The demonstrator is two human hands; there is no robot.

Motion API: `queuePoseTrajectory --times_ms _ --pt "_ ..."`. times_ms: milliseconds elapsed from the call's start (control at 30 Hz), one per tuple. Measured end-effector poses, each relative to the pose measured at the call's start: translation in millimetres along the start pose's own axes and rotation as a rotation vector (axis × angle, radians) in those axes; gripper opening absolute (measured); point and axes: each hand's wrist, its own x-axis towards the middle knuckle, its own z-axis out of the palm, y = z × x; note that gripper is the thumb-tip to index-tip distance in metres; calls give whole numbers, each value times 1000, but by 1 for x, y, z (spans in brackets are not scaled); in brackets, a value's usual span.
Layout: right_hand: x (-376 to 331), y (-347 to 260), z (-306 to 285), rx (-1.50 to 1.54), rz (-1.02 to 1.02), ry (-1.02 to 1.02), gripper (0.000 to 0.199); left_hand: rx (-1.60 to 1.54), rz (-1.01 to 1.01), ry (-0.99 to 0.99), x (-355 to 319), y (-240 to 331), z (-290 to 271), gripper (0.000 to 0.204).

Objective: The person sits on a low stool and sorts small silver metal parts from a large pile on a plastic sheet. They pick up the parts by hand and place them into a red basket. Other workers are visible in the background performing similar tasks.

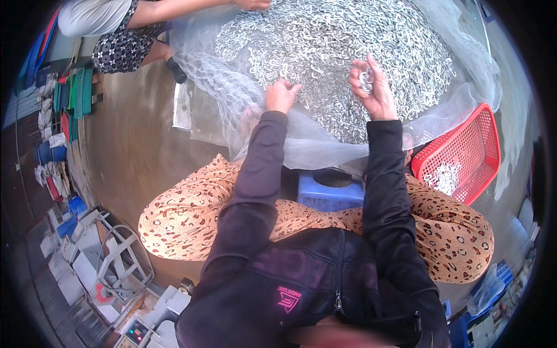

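Observation:
A wide heap of small, curled, silvery-white pieces (342,40), perhaps small fish, lies on a pale translucent mesh sheet (214,75). My left hand (281,96) is at the heap's near left edge, its fingers bent down; whatever is in them is hidden. My right hand (376,91) is raised over the near right part, palm turned up and inward. Its curled fingers hold a few of the white curled pieces (365,80). To the right of my knee stands a red perforated plastic basket (490,145), tilted, with a small pile of similar white pieces (444,177) inside.
Across the heap at upper left, another person's hand (253,4) reaches toward it. A blue plastic stool (325,197) stands between my legs. Green and red crates (81,95) line the left side. A metal-framed cart (119,255) and a scale-like device (138,330) are at lower left.

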Motion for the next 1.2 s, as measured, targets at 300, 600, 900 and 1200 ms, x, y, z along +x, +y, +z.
queuePoseTrajectory --times_ms 300,600,900,1200 --pt "60 44 11 -1171 -305 50 26 -296 -143 201 14 -44 16 27" --pt "75 78 -22 -2155 -459 45 37 64 -274 153 6 -51 2 40" --pt "25 54 -46 -1089 -226 173 23 83 83 -184 -7 19 39 26" --pt "-9 6 -51 -1156 -339 218 26 -303 100 -419 11 74 2 43"
